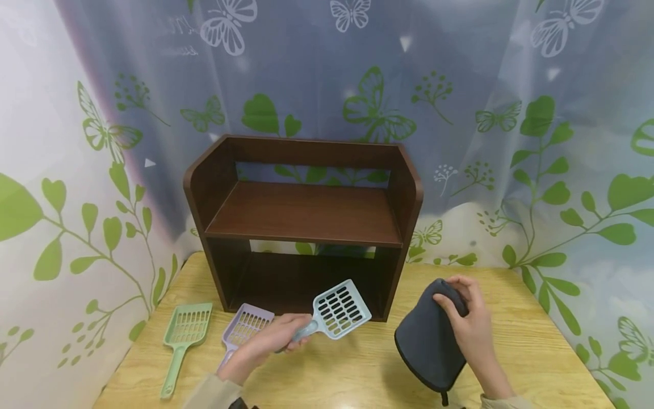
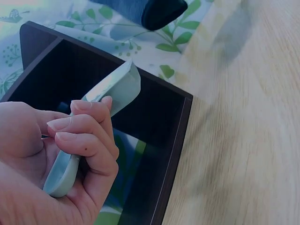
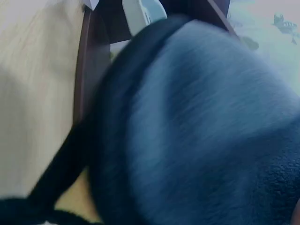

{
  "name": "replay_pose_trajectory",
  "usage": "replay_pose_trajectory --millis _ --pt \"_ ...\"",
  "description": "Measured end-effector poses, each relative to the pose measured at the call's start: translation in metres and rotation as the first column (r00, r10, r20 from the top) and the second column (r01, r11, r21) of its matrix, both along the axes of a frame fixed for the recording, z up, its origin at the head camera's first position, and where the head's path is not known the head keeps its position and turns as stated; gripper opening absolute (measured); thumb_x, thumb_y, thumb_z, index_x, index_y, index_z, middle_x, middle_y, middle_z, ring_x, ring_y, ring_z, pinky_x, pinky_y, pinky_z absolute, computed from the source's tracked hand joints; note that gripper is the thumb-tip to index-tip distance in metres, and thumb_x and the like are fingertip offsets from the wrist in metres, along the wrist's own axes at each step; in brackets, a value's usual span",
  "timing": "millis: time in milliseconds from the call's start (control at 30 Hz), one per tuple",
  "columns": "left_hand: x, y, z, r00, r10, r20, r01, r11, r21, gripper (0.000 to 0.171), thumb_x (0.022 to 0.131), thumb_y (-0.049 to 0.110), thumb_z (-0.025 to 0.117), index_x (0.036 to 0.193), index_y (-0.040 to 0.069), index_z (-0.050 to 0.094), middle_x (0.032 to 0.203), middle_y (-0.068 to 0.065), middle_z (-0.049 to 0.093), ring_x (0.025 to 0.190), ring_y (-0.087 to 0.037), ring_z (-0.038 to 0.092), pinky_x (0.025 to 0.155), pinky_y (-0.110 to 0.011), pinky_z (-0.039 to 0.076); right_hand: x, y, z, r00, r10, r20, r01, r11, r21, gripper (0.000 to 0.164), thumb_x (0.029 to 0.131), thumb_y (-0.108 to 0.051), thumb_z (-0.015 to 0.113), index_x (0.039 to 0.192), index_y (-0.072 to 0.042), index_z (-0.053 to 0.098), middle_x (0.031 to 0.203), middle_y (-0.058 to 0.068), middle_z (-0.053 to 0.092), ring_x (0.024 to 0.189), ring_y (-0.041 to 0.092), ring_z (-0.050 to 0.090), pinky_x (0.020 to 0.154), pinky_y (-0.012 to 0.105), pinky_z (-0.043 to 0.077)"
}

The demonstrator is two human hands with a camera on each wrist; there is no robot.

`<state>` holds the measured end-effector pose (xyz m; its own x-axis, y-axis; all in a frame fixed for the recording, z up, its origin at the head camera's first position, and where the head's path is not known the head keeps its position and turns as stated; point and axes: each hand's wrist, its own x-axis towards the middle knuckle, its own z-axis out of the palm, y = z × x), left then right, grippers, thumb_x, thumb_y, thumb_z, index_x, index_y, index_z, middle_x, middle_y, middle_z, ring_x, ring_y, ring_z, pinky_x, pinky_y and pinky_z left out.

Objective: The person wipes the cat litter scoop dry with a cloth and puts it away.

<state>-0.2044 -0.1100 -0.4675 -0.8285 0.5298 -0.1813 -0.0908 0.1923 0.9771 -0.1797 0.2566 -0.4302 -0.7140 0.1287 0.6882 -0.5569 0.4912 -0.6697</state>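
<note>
In the head view my left hand (image 1: 276, 336) grips the handle of a light blue slotted litter scoop (image 1: 341, 309). Its blade is held up in front of the shelf's lower opening. The left wrist view shows fingers curled around the scoop's handle (image 2: 63, 176). On the right, my right hand (image 1: 472, 321) pinches the narrow top of a dark blue-grey oven mitt (image 1: 429, 335) between thumb and fingers. The mitt's wide, black-edged end hangs down with a small loop at its corner. Blurred mitt cloth (image 3: 201, 122) fills most of the right wrist view.
A dark brown two-tier wooden shelf (image 1: 306, 213) stands at the back of the wood-grain table (image 1: 327, 380). A green litter scoop (image 1: 176, 366) lies at the left; beside it a purple one (image 1: 247, 321) is partly hidden by my left hand. A leaf-and-butterfly curtain (image 1: 327, 74) hangs behind.
</note>
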Motion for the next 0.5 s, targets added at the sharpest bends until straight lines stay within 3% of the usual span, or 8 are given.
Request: replay_pose_trajectory --millis 100,200,333,500 --pt "0.001 0.004 0.000 1.000 -0.025 0.009 0.025 1.000 0.005 0.043 0.110 0.029 0.039 0.119 -0.008 0.059 0.076 0.001 0.051 0.053 -0.003 0.033 0.051 -0.015 0.030 -0.004 -0.012 0.007 0.995 0.035 -0.096 -0.021 0.990 0.141 0.044 0.076 0.016 0.079 0.113 -0.002 0.066 0.105 0.000 0.069 0.100 -0.004 0.063 0.085 0.007 0.047" --pt "0.002 0.010 0.000 0.999 -0.041 0.014 0.041 0.999 0.011 0.042 0.110 0.029 0.038 0.119 -0.007 0.058 0.077 0.000 0.050 0.052 -0.003 0.033 0.051 -0.015 0.029 -0.010 -0.024 0.012 0.981 0.089 -0.170 -0.040 0.961 0.272 0.043 0.071 0.011 0.084 0.107 -0.007 0.070 0.102 0.006 0.071 0.097 0.007 0.067 0.087 0.011 0.048" --pt "0.004 0.019 0.001 0.999 -0.042 0.011 0.042 0.999 0.021 0.041 0.110 0.027 0.038 0.119 -0.008 0.058 0.075 0.001 0.050 0.052 -0.002 0.033 0.050 -0.015 0.028 -0.018 -0.043 0.018 0.976 0.116 -0.185 -0.029 0.910 0.414 0.038 0.074 0.002 0.085 0.106 -0.012 0.070 0.100 0.002 0.071 0.094 0.020 0.068 0.089 0.026 0.050" --pt "0.010 0.029 0.005 0.999 -0.035 -0.024 0.035 0.999 0.024 0.038 0.110 0.021 0.038 0.122 -0.009 0.057 0.075 0.001 0.050 0.052 -0.003 0.032 0.050 -0.016 0.028 -0.026 -0.066 0.015 0.974 0.156 -0.165 -0.042 0.837 0.546 0.033 0.082 -0.001 0.081 0.109 -0.012 0.066 0.102 -0.001 0.068 0.093 0.016 0.065 0.083 0.038 0.052"
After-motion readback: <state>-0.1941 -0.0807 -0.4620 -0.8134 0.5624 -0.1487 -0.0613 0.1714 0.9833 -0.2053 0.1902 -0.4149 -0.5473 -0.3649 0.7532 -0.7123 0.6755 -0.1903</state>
